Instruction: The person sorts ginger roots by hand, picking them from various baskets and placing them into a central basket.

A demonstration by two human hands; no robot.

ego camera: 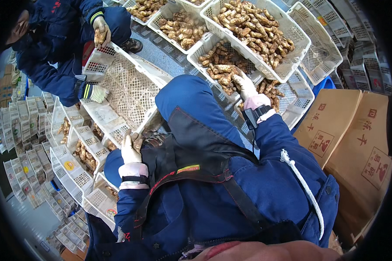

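Note:
My left hand (131,149), in a pale soiled glove, is at the near corner of a white perforated plastic crate (143,126). Its fingers are bent beside the rim; whether they grip it is unclear. My right hand (245,85), gloved too, reaches into another white crate (196,62) of brown knobby root vegetables (223,70). Its fingertips touch the roots, and I cannot tell if one is held. The crate before my left hand has a dirt-speckled mesh floor (127,83).
Across from me, a co-worker's gloved hand (101,31) holds a root; the other glove (99,94) rests at the crate's edge. A fuller root crate (294,62) overlaps mine. Cardboard boxes (333,124) stand at right. Stacked crates (73,166) line the left.

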